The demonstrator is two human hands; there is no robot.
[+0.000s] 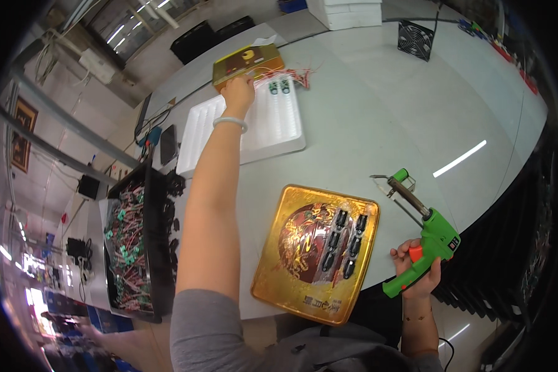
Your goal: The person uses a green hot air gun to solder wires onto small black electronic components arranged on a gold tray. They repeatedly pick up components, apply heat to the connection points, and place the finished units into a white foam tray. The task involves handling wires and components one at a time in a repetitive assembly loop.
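My right hand [415, 273] is wrapped round the handle of a green soldering gun [438, 239] with an orange trigger. Its metal barrel and tip point to the far left, above the table. My left arm stretches far forward, and my left hand [238, 94] is closed over the far part of a white ribbed tray [273, 133]. Whatever its fingers hold is hidden. Thin red and white wires [282, 74] spread out to the right of those fingers. Two small green circuit boards with round parts [279, 87] lie in the tray beside them.
Nearest me is a gold tin lid [273, 282] bearing two rows of black parts [344, 242]. A gold box [248, 62] stands behind the tray. On the left is a black bin [158, 266] of wired green boards, with a phone [168, 145] beyond. A black fan [415, 40] stands far right.
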